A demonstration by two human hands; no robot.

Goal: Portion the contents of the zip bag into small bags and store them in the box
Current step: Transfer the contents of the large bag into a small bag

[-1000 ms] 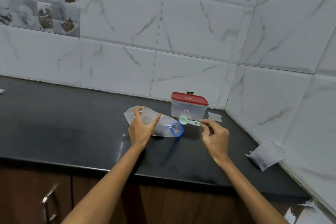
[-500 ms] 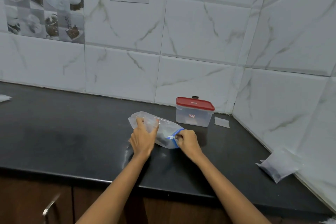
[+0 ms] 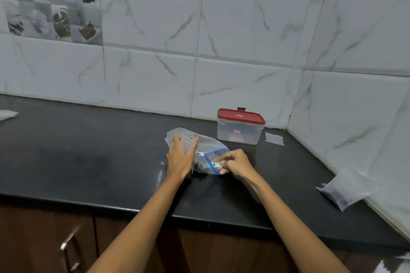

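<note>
Head view: two hands at a clear zip bag [image 3: 208, 146] lying on the black counter [image 3: 88, 150].

The left hand [image 3: 180, 157] grips the bag's crumpled closed end along with a small bag [image 3: 188, 139]; the right hand [image 3: 235, 163] pinches a pale green scoop handle [image 3: 216, 164] at the blue-edged open mouth. Dark contents sit low inside. The red-lidded box [image 3: 240, 127] stands just behind.

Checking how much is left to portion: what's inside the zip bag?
Inside the zip bag, dark contents sit low near its blue-edged mouth, where the right hand pushes a pale green scoop. The left hand covers the rest.
</note>
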